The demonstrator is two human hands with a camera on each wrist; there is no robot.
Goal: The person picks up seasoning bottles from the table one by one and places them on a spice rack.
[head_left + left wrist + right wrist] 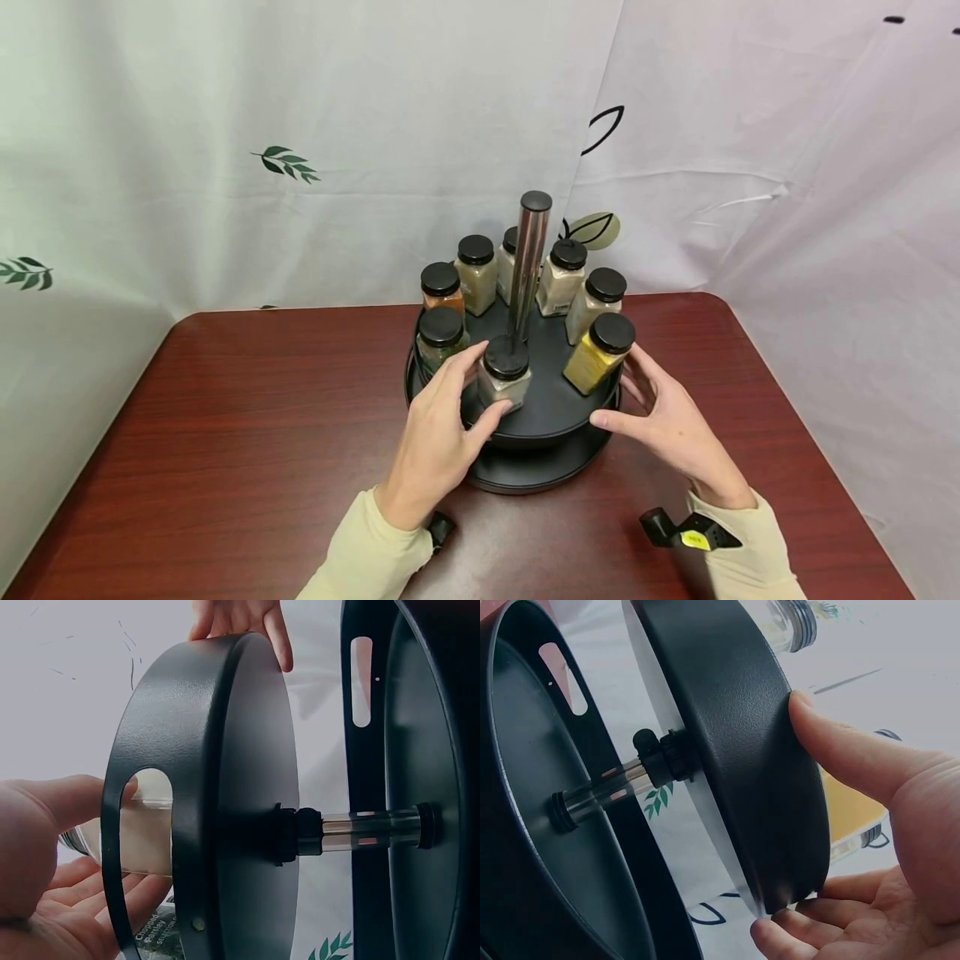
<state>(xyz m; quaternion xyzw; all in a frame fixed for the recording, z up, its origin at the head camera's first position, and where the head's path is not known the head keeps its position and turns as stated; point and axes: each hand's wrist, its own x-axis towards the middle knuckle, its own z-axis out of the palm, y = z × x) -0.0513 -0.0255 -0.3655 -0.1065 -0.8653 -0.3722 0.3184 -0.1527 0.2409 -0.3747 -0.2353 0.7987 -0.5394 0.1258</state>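
A two-tier black spice rack (pixel 547 417) with a chrome centre post (pixel 531 250) stands on the table. My left hand (pixel 438 425) pinches a square glass jar of off-white spice (pixel 504 390) between thumb and fingers at the upper tier's front edge; the left wrist view shows that jar (pixel 146 836) through a slot in the rim. On the other side my right hand (pixel 667 421) holds the upper tier's rim (pixel 735 735), its thumb and fingertips against the wall. Close to that hand sits a yellow spice jar (pixel 590 367).
More black-lidded jars ring the upper tier: a green herb jar (pixel 438 354) labelled chopped parsley, an orange jar (pixel 442 298), and several pale ones. The lower tier (pixel 525 475) shows beneath. A white curtain (pixel 375 125) hangs behind the reddish wooden table (pixel 262 417).
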